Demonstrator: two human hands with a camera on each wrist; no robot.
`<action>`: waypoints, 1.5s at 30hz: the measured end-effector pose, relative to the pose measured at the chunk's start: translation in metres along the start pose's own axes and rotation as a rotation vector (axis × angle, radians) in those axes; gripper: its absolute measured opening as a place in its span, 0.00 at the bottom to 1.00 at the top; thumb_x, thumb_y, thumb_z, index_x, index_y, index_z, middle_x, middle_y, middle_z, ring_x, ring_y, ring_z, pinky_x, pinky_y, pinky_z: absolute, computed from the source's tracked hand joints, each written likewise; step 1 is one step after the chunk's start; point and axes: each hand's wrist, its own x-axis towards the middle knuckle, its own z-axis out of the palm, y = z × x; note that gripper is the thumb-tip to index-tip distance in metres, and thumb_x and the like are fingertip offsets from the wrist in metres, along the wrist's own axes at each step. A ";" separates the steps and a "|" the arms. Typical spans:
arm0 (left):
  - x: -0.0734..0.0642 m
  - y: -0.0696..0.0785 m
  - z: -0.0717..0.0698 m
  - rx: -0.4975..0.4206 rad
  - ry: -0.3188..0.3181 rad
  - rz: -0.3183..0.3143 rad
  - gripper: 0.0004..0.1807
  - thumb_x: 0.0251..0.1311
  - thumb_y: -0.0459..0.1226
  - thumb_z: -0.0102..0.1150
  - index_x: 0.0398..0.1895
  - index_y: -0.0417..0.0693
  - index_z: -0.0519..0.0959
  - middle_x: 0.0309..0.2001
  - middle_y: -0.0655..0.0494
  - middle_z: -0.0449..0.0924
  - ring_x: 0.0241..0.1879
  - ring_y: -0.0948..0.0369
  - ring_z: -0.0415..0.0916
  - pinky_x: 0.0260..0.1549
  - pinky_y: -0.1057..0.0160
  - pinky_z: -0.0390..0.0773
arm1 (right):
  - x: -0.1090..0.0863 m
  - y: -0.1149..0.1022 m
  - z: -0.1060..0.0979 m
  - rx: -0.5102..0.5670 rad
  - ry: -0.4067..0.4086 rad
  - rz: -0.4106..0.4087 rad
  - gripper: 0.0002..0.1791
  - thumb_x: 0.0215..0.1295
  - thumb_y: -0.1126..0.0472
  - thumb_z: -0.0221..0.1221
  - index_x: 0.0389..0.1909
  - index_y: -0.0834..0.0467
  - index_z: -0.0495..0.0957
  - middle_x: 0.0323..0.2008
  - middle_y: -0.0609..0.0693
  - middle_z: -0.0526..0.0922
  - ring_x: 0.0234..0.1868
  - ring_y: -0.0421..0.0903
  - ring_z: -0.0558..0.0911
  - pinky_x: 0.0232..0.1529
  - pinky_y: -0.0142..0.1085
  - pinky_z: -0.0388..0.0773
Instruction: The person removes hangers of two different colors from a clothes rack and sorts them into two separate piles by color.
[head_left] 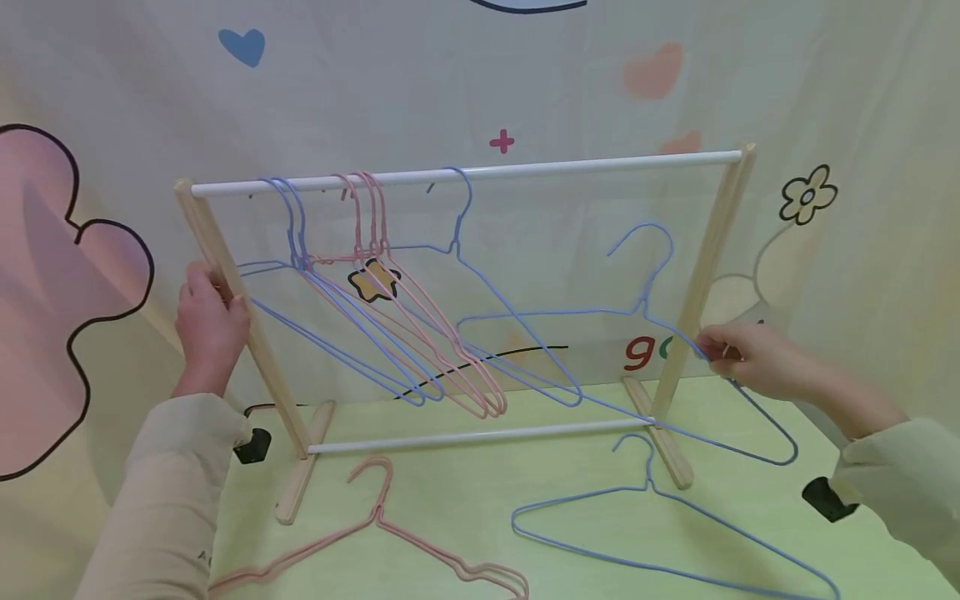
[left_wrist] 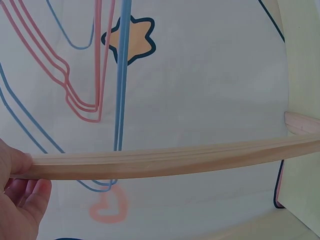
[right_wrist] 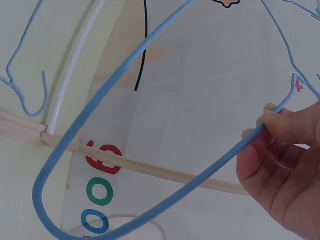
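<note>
Rack (head_left: 723,217): standing on tabletop (head_left: 465,483), white rail (head_left: 600,164) across the top.
Left hand (head_left: 212,312): fingers and thumb grip left post (head_left: 266,367).
Right hand (head_left: 757,358): pinches one shoulder of the held blue hanger (right_wrist: 90,107), beside right post (head_left: 696,300).
Held hook (head_left: 672,246): below the rail, free of it.
On rail: blue pair (head_left: 291,221) left, pink trio (head_left: 372,208) next, lone blue hanger (head_left: 468,200) rightmost.
On tabletop, near side: pink wire (head_left: 381,492) left, blue hanger (head_left: 651,467) right.
Swing risk: one-sided pinch may let the hanger pivot, so the hook misses the rail.
Snag risk: its far end overlaps the lone blue hanger in view; leftward travel could tangle them.
Tip risk: bumping the rail could rock the rack if the left grip slackens.
</note>
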 end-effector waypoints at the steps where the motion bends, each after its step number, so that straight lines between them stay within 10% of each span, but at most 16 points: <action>1: 0.000 0.000 0.000 0.000 -0.006 -0.002 0.17 0.59 0.33 0.43 0.49 0.36 0.56 0.44 0.36 0.63 0.43 0.41 0.62 0.43 0.44 0.63 | -0.002 0.003 0.002 0.016 -0.002 0.003 0.10 0.50 0.77 0.52 0.28 0.58 0.70 0.22 0.45 0.69 0.24 0.37 0.66 0.21 0.29 0.66; 45: 0.001 0.000 0.002 0.018 0.016 -0.006 0.16 0.59 0.32 0.44 0.47 0.35 0.57 0.43 0.37 0.63 0.44 0.42 0.62 0.43 0.46 0.62 | -0.066 0.065 0.095 0.561 -0.482 0.097 0.06 0.49 0.78 0.43 0.24 0.66 0.64 0.19 0.44 0.61 0.15 0.32 0.62 0.13 0.25 0.60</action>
